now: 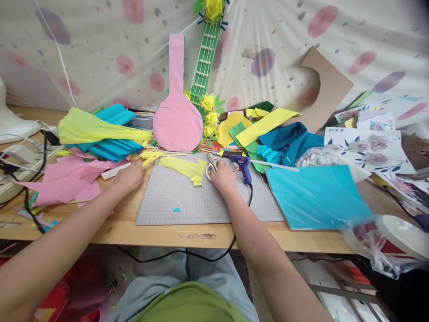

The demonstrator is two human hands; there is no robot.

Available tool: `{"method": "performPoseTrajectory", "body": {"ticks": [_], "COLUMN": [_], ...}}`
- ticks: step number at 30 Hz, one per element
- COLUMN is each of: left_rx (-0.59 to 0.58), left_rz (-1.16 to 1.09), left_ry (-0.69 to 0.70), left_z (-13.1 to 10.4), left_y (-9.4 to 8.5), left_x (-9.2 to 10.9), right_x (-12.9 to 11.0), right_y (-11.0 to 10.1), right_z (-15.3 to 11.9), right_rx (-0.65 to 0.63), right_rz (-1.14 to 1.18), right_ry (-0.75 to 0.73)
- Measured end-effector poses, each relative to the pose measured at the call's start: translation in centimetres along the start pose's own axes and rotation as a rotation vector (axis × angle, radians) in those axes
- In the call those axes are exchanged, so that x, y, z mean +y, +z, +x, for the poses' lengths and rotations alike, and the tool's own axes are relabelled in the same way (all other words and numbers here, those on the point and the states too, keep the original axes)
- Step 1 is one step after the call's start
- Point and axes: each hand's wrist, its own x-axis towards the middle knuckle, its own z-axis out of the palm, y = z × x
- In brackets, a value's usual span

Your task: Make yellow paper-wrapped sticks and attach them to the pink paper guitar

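Observation:
On the left of the cutting mat, my left hand (130, 176) is closed. Its fingertips meet the end of a small yellow crepe paper piece (151, 157), and what they pinch is hidden. A white strip (115, 171) lies beside that hand. My right hand (224, 175) is closed around the pale-handled scissors (209, 170) over the mat. Just right of it is a blue hot glue gun (245, 169) with a white glue stick (275, 165) projecting from its back. A ragged yellow crepe paper strip (186, 167) lies between my hands on the grey cutting mat (181, 201).
A pink, banjo-shaped piece (177, 120) and a green-necked paper instrument (204, 62) lean at the back. Yellow crepe paper (97, 129) and pink paper (70, 174) lie left. A turquoise sheet (318, 194) lies right. The glue gun's black cord (231, 243) hangs over the table edge.

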Motion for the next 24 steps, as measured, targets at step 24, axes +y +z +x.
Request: {"method": "performPoseTrajectory", "body": {"ticks": [24], "left_rx": [0.030], "left_rz": [0.212], "left_ry": [0.017], "left_z": [1.0], "left_y": [-2.9], "left_x": [-0.7], "right_x": [-0.8], "right_y": [0.1], "right_z": [-0.6], "right_rx": [-0.027], "right_rz": [-0.001], "right_ry": [-0.107]}}
